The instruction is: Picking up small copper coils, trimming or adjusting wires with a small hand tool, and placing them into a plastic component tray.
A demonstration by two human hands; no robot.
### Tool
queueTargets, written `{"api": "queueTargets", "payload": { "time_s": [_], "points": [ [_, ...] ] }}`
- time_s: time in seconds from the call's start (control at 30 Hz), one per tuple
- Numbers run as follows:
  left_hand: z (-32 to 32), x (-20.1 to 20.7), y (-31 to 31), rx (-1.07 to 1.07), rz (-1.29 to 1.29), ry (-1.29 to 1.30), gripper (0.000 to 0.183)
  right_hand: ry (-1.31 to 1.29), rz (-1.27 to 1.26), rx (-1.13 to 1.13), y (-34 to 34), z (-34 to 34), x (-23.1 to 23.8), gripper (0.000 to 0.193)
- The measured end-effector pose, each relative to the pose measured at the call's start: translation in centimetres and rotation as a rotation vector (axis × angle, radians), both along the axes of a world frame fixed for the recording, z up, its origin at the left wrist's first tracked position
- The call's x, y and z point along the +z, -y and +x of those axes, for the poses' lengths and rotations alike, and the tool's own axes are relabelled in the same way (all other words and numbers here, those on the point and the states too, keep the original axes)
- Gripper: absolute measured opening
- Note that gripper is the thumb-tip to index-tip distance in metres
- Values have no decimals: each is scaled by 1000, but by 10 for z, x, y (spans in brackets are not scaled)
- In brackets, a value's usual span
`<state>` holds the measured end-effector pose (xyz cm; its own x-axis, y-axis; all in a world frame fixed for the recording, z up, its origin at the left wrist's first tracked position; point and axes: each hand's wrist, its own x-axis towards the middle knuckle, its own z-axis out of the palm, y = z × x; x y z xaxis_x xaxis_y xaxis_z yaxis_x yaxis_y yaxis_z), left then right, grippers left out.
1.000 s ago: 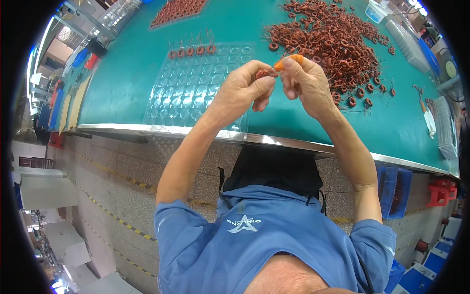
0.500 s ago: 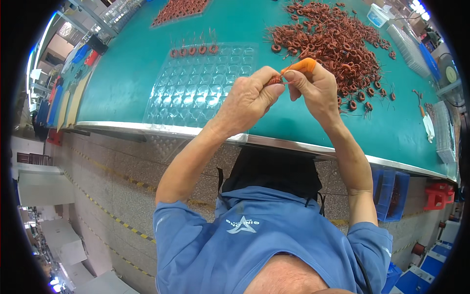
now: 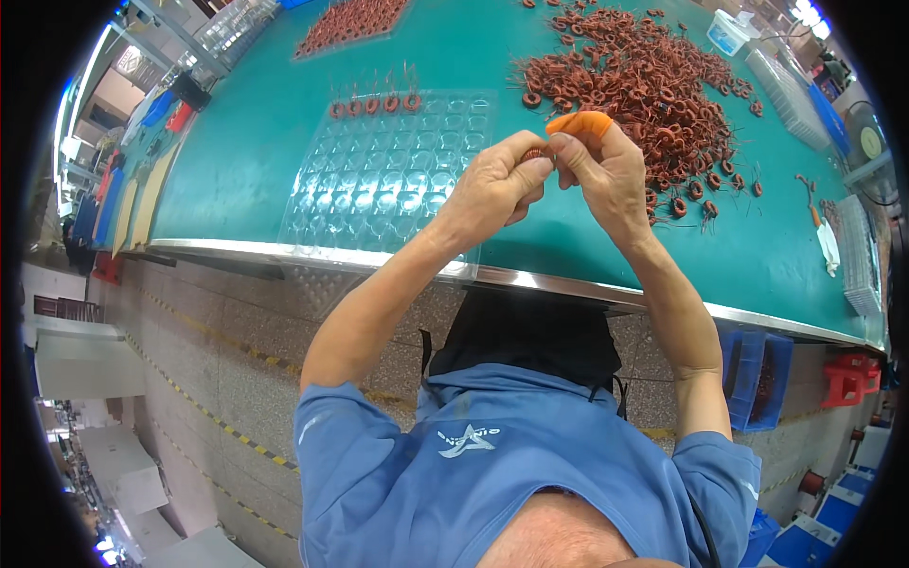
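Note:
Pinched between the thumb and fingers of my left hand [image 3: 494,189] is a small copper-wound ring coil [image 3: 535,153], partly covered by the fingertips. My right hand [image 3: 606,175], with an orange finger cover [image 3: 580,124] on one finger, is closed right beside it. Its thumb and fingertips pinch at the coil's thin wire lead, which they mostly hide. Left of my hands lies a clear plastic tray [image 3: 379,180] with round pockets. Several coils [image 3: 373,105] stand along its far row, leads pointing up.
A large heap of loose ring coils [image 3: 653,95] covers the table's right side. At the far left sits another filled tray [image 3: 350,26]. An orange-handled tool [image 3: 816,216], stacked clear trays [image 3: 860,251] and a white tub [image 3: 729,34] lie at the right. Blue bins [image 3: 757,379] stand below the edge.
My right hand has shifted slightly left, closer to the coil, and its fingertips have drawn together. The wire lead seen before is now mostly hidden. My left hand keeps its grip on the coil.

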<state>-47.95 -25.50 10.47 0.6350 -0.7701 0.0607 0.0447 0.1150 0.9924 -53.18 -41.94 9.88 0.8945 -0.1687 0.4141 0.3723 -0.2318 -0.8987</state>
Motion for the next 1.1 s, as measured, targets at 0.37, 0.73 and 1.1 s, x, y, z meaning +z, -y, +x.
{"api": "queueTargets", "payload": {
  "time_s": [0.37, 0.73, 1.1],
  "points": [
    [12, 1, 2, 273, 235, 465, 20, -57, 30, -70, -5, 9, -3, 29],
    [23, -5, -11, 210, 195, 696, 49, -203, 105, 159, 16, 7, 2, 29],
    [26, 23, -2, 92, 287, 1218, 36, -272, 278, 273, 27, 11, -2, 30]
  ]
}}
